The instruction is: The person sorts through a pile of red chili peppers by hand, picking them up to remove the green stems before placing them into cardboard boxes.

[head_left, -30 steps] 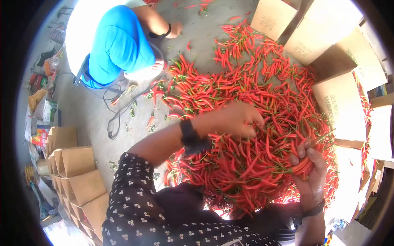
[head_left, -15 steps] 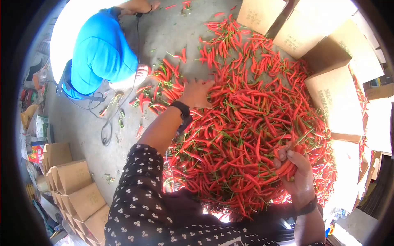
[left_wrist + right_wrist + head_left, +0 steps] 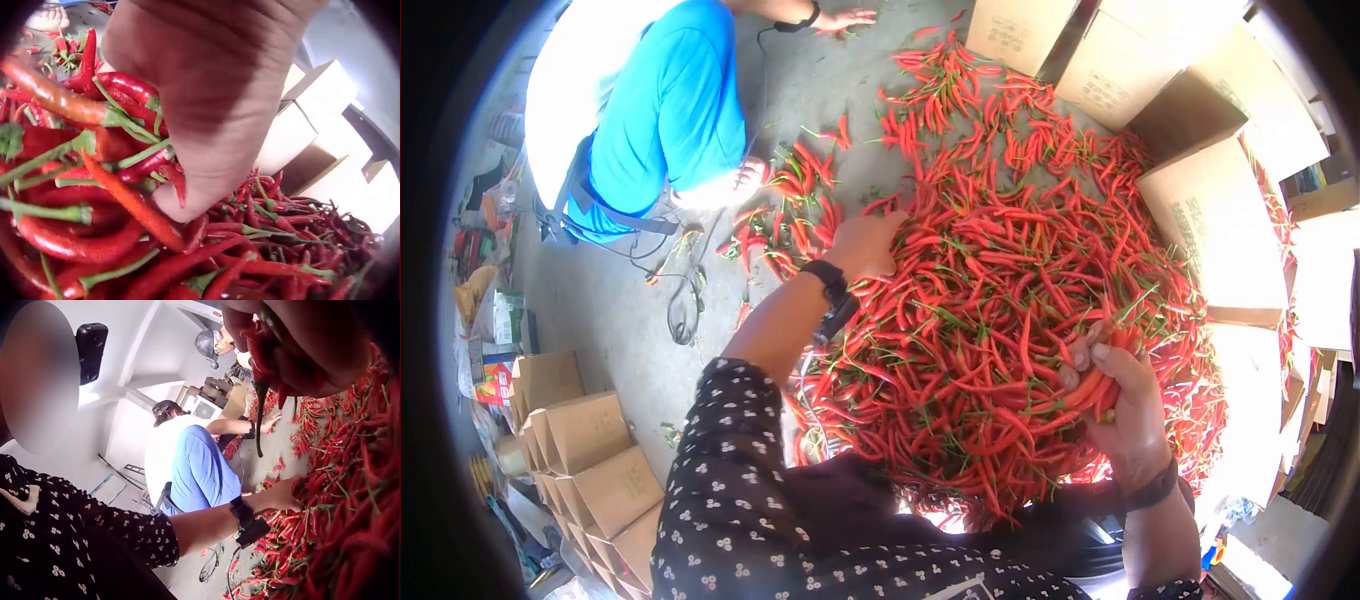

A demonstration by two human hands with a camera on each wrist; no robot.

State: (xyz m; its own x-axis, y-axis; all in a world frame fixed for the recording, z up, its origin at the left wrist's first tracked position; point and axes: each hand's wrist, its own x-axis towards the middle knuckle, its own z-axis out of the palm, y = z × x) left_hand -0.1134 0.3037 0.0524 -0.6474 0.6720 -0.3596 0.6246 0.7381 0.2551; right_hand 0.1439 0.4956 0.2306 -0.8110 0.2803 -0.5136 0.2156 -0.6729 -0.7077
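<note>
Long red chili peppers [image 3: 990, 300] with green stems lie in a large heap in front of me. My left hand [image 3: 867, 245] is down at the heap's left edge in the head view. In the left wrist view its thumb [image 3: 178, 203] reaches in among the chilies, while its other fingers are hidden behind the hand; I cannot tell whether they grip one. At the right side of the heap, my right hand [image 3: 1128, 400] holds a bunch of chilies [image 3: 1095, 390], fingers curled round them. A green stem [image 3: 259, 419] hangs from that bunch in the right wrist view.
Another person in blue trousers [image 3: 665, 110] crouches at the upper left, one hand [image 3: 845, 19] on the floor. Open cardboard boxes [image 3: 1220, 220] stand along the right. More cartons [image 3: 605, 435] are stacked at lower left. A black cable [image 3: 683, 315] lies on the grey floor.
My left hand moved from over the middle of the heap to its left edge and lowered into the chilies. The right hand keeps its bunch. The other person's arm shifted.
</note>
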